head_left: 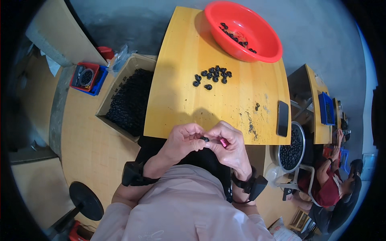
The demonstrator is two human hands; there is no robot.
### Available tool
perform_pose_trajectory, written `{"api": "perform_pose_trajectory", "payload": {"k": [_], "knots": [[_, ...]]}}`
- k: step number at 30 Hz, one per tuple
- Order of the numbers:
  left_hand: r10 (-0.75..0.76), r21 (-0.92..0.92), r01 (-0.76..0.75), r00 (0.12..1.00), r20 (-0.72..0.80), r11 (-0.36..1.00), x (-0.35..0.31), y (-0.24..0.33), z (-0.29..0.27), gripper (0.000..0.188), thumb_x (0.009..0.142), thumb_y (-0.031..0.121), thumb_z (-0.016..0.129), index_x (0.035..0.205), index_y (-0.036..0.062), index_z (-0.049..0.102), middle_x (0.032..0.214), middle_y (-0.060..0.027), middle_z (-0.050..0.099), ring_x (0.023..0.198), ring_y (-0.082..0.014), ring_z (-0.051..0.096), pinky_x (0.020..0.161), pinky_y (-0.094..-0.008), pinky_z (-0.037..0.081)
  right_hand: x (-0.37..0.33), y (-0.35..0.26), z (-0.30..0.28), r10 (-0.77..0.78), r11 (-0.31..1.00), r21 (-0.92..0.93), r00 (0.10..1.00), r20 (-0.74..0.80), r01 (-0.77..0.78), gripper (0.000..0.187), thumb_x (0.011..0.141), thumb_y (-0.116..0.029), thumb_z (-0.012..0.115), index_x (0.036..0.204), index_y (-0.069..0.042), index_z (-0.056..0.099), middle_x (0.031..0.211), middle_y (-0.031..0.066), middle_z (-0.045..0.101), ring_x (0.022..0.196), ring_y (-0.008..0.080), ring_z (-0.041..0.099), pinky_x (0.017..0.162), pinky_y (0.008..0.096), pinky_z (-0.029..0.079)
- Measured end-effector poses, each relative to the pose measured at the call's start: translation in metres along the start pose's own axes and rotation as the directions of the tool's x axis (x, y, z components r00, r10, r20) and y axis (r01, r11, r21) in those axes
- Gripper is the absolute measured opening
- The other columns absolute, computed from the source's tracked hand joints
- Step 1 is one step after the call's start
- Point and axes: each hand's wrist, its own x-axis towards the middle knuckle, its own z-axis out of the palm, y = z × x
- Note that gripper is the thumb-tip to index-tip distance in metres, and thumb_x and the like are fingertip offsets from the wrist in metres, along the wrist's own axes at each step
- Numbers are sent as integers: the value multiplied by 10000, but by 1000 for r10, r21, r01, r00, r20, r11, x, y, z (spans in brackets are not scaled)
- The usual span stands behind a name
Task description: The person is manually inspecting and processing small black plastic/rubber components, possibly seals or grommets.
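My two hands meet just off the near edge of the yellow wooden table (177, 104). Between their fingertips is a small round black part (206, 139). The thumb and fingers of my left hand (181, 142) are closed on it from the left. My right hand (230, 146) pinches at its other side and also keeps a small pink object (224, 142) in its curled fingers; most of that object is hidden. Farther up the table lies a loose cluster of similar black parts (216, 74), each round with a hole or knob.
A red basin (267, 54) with some black parts stands at the table's far end. A dark phone (282, 118) lies near the right edge, beside black crumbs (252, 126). Left is a carton (105, 114) full of black parts; right, a metal bowl (301, 158) and a seated person (327, 184).
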Motion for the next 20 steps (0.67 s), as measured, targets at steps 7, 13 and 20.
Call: {"api": "perform_pose_trajectory", "payload": {"k": [7, 13, 20], "knots": [[-112, -256, 119, 993, 42, 959, -9, -8, 21, 151, 801, 127, 630, 860, -8, 593, 732, -32, 568, 636, -87, 527, 578, -193, 423, -30, 8, 6, -76, 942, 312, 984, -163, 124, 186, 670, 66, 683, 821, -12, 608, 675, 31, 515, 562, 83, 481, 495, 206, 352], [-172, -112, 179, 983, 69, 977, -13, 4, 27, 144, 772, 87, 652, 874, 6, 590, 748, -8, 559, 665, -61, 502, 601, -188, 410, -34, 8, -10, -25, 914, 404, 999, -28, 34, 76, 712, 9, 652, 784, 2, 627, 678, 33, 525, 583, 88, 465, 531, 206, 347], [-217, -135, 226, 973, 75, 965, -14, -3, 30, 194, 752, 98, 677, 897, 7, 587, 733, 5, 548, 658, -62, 499, 604, -183, 403, -40, 16, -5, 32, 841, 542, 997, -68, 10, 86, 734, -27, 638, 815, 2, 641, 702, 34, 543, 632, 109, 482, 598, 234, 371]]}}
